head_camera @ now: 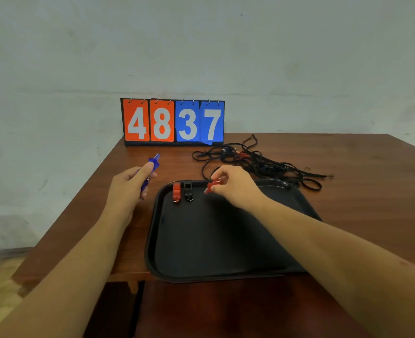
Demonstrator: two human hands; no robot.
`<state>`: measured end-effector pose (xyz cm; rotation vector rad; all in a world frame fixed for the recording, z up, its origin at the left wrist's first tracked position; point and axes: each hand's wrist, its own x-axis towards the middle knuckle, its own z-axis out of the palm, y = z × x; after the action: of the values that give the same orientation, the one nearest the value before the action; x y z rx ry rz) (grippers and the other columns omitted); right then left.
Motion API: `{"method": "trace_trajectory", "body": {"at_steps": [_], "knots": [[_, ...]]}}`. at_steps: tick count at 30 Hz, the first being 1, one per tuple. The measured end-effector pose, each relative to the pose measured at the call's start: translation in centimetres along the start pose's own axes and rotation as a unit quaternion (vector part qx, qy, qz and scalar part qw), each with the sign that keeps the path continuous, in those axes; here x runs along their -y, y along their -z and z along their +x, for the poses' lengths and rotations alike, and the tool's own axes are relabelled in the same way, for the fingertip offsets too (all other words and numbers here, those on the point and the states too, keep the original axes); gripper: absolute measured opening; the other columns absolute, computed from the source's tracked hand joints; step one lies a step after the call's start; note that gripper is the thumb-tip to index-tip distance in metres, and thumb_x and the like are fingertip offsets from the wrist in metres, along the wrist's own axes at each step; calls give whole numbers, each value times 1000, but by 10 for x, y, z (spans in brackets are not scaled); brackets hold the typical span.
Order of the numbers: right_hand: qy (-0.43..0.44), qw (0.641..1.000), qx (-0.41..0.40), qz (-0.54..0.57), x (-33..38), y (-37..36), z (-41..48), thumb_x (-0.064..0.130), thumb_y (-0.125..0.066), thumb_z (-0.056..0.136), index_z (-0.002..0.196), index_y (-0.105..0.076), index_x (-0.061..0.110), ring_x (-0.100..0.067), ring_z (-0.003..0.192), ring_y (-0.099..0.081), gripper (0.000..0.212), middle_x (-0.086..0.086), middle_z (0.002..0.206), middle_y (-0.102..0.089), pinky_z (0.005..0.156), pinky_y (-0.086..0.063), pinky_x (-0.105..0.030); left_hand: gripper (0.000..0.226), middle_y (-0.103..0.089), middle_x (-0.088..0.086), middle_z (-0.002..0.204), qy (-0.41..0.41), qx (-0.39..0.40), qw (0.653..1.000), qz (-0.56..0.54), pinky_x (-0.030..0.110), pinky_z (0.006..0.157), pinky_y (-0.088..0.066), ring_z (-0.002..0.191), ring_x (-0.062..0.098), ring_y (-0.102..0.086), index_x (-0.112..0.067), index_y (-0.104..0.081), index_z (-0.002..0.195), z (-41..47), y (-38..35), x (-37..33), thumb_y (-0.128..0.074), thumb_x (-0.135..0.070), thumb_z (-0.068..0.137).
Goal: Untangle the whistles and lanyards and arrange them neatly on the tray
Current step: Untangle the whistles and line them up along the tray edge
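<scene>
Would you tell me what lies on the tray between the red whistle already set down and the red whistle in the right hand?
In the head view, a black whistle lies there, beside the placed red whistle.

The place looked like a plain, sparsely furnished room, perhaps a sports or activity room rather than a home. A bare, scuffed whitewashed wall (299, 57) rose behind a dark wooden counter (348, 154). At the counter's far edge stood a flip scoreboard (173, 121) reading 4837, and loose black lanyards (262, 162) lay tangled to its right.
</scene>
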<state>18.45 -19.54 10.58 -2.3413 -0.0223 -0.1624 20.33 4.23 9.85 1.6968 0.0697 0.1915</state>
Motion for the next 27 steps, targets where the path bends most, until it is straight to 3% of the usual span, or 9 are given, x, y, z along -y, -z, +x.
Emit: {"method": "trace_trajectory", "body": {"at_steps": [4,8,13,19,23,27], "knots": [[-3,998,-15,-58,0,-12,3,19,-74,87,107,-63,18,-13,99,-59,23,5,106,-59,85,-49,-24,29,-60,2,68,-18,23,999,19,26,57,-44,56,13,-48,-20,-71,84,6,1,7,-59,-45,92],[-8,995,1,-104,3,-16,4,29,-71,89,111,-60,18,-14,93,-61,27,2,104,-63,83,-53,-28,30,-58,-2,61,-43,50,997,42,24,56,-45,54,11,-48,-18,-72,84,8,0,10,-59,-43,94],[-9,989,9,-151,8,-11,3,29,-65,94,97,-70,9,-16,83,-64,22,-7,95,-69,75,-54,-28,30,-58,-3,59,-51,63,995,52,25,57,-46,52,10,-49,-17,-72,83,8,0,10,-59,-42,94],[-30,991,8,-131,11,-14,6,30,-67,92,92,-73,8,-15,85,-65,23,-7,97,-70,72,-49,-25,30,-57,-7,53,-54,71,994,57,25,57,-45,50,8,-49,-17,-72,82,7,1,11,-60,-42,93],[-47,994,7,-102,15,-18,10,29,-68,92,93,-74,4,-16,81,-66,26,-10,96,-72,62,-47,-19,31,-55,-8,50,-60,78,993,64,25,57,-43,49,8,-47,-16,-71,82,6,1,12,-59,-42,94],[-69,993,34,-95,19,-14,13,31,-66,93,94,-74,4,-21,78,-69,28,-13,91,-72,72,-57,-30,34,-53,-6,49,-73,82,991,76,25,58,-43,47,7,-47,-16,-71,81,5,1,13,-58,-44,94]]}}
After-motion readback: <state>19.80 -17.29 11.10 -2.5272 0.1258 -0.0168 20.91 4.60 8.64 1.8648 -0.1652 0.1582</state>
